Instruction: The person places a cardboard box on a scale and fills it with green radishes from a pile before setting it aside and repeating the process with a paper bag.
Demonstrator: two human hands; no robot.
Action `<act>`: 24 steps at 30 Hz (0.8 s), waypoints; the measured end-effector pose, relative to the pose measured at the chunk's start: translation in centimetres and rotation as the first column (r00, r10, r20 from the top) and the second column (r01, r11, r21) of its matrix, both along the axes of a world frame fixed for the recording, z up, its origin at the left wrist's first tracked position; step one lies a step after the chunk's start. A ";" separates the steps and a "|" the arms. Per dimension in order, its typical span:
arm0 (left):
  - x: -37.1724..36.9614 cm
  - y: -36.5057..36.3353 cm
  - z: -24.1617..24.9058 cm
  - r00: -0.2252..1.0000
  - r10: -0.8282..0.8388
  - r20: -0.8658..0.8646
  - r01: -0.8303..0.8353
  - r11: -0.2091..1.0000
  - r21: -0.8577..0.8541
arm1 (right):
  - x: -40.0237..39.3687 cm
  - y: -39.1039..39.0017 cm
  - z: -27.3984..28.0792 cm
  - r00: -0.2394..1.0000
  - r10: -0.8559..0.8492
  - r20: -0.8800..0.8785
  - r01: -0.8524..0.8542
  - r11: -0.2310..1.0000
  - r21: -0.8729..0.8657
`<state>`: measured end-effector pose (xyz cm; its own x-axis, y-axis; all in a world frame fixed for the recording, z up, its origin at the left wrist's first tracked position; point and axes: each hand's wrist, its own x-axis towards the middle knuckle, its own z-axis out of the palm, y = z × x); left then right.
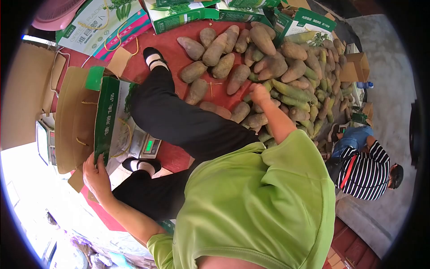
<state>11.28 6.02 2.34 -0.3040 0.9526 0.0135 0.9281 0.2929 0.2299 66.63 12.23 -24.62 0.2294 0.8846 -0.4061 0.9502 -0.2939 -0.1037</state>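
My left hand (96,175) grips the lower corner of an open cardboard box (107,117) with a green and white printed side and rope handles. The box stands tilted at the left, beside a digital scale (151,144) with a lit green display. Over the edge of a big heap of radishes, my right hand (259,94) is closed with its fingers curled. Whatever it may hold is hidden. Close by lie green radishes (292,91) and soil-covered, brownish radishes (238,79).
Printed cartons (179,17) line the back, near a pink basin (56,13). More radishes lie loose on the red floor covering (150,36). At the right, a person in a striped top (365,175) bends by the heap. A second scale (45,136) stands far left.
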 end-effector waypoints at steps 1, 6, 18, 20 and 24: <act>-0.2 0.0 -0.1 1.000 -0.004 -0.002 0.004 1.000 -0.002 | 0.8 -0.2 1.3 0.994 -0.037 0.102 0.036 0.999 0.014; -0.6 -0.1 -0.5 0.998 -0.043 -0.045 0.045 0.999 0.027 | 5.5 0.5 5.8 0.928 -0.111 0.356 0.134 0.990 -0.042; -0.7 0.1 -0.7 0.994 -0.030 -0.109 0.036 0.998 0.055 | 8.1 -0.8 4.4 0.830 0.091 0.550 0.027 0.979 -0.203; -0.6 0.1 -0.3 0.995 -0.029 -0.100 0.035 0.998 0.061 | 8.4 -1.2 3.5 0.825 0.132 0.549 -0.018 0.978 -0.208; 0.0 0.4 0.3 0.998 0.019 -0.061 -0.017 0.999 0.036 | 6.4 -0.9 4.9 0.851 0.198 0.486 -0.086 0.966 -0.242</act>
